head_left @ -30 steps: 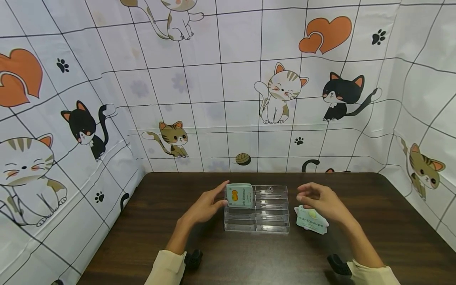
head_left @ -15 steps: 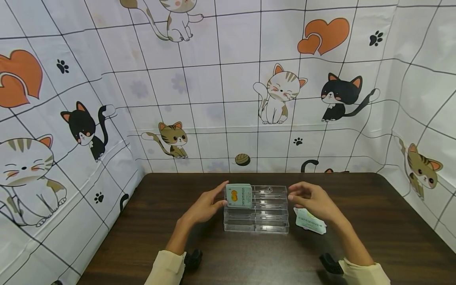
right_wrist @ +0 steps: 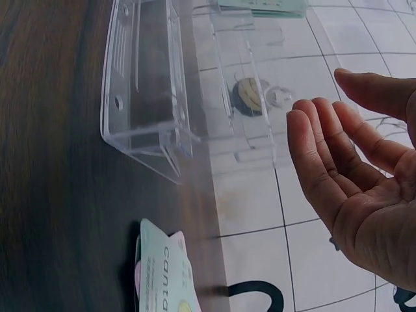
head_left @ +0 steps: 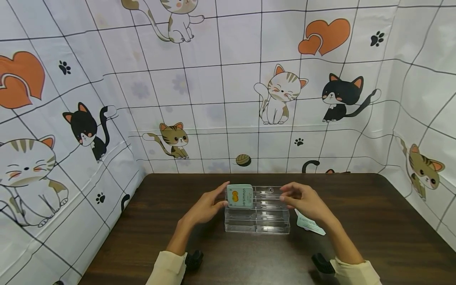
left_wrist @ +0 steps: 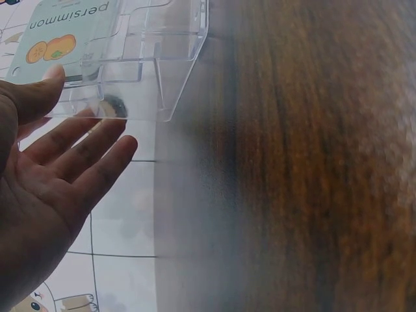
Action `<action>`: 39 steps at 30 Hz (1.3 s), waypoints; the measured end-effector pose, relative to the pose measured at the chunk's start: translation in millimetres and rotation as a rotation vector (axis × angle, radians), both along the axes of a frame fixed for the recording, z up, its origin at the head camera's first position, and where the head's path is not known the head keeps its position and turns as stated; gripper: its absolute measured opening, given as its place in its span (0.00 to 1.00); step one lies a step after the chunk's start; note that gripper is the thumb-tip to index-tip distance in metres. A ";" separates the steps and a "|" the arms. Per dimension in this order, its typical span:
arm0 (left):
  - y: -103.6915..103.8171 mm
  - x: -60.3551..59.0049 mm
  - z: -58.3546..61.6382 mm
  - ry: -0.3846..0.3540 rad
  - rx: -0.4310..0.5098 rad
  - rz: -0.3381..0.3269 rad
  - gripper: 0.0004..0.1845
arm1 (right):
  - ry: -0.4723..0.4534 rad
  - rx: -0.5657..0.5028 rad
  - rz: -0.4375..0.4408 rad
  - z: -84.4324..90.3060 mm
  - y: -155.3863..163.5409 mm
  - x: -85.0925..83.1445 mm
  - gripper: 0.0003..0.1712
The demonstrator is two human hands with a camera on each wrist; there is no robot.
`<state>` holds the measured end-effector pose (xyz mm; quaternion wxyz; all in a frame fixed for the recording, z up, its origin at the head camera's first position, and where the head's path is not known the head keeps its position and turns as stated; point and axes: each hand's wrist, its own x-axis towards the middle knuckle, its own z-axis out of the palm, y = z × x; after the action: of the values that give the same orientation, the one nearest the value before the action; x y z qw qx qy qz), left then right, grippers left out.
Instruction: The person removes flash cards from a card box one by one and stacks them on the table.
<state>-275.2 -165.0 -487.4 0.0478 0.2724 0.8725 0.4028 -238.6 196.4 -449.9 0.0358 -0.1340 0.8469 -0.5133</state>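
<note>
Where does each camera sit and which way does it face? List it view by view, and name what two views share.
Head: worn on the head, looking forward and down at the table; both forearms, the left hand and the right hand show.
Left wrist: beside the open left palm, facing the clear rack and the persimmon card.
Right wrist: beside the open right palm, facing the rack's other end, with the cantaloupe card below.
Shared: all three views show the clear rack.

Bare table [head_left: 374, 221] lies open right of the card pile [head_left: 309, 222].
</note>
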 end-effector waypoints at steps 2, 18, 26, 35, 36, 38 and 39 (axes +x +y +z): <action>0.0 0.4 0.7 0.000 0.003 -0.001 0.39 | 0.001 -0.002 0.006 -0.3 -2.7 -0.9 0.22; -0.5 -1.1 -1.0 0.000 0.008 -0.003 0.39 | 0.055 -0.048 0.069 0.2 -28.7 -6.4 0.20; 0.2 -0.1 0.1 -0.012 0.010 -0.007 0.39 | 0.058 -0.069 0.079 -1.2 -42.5 -7.6 0.19; 0.7 -0.2 0.8 -0.003 -0.002 -0.001 0.40 | 0.085 -0.067 0.098 -3.0 -50.0 -9.6 0.19; 0.7 -0.2 0.8 -0.003 -0.002 -0.002 0.39 | 0.085 -0.066 0.096 -3.0 -50.6 -9.7 0.18; 0.7 -0.3 0.5 -0.004 -0.002 -0.003 0.40 | 0.082 -0.064 0.095 -3.1 -51.3 -9.8 0.18; 0.6 -0.2 0.3 -0.005 -0.002 -0.003 0.39 | 0.083 -0.061 0.095 -3.3 -51.5 -9.9 0.18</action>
<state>-275.5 -164.4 -487.1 0.0505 0.2726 0.8724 0.4026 -248.5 144.9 -453.2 0.0208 -0.1961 0.8243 -0.5308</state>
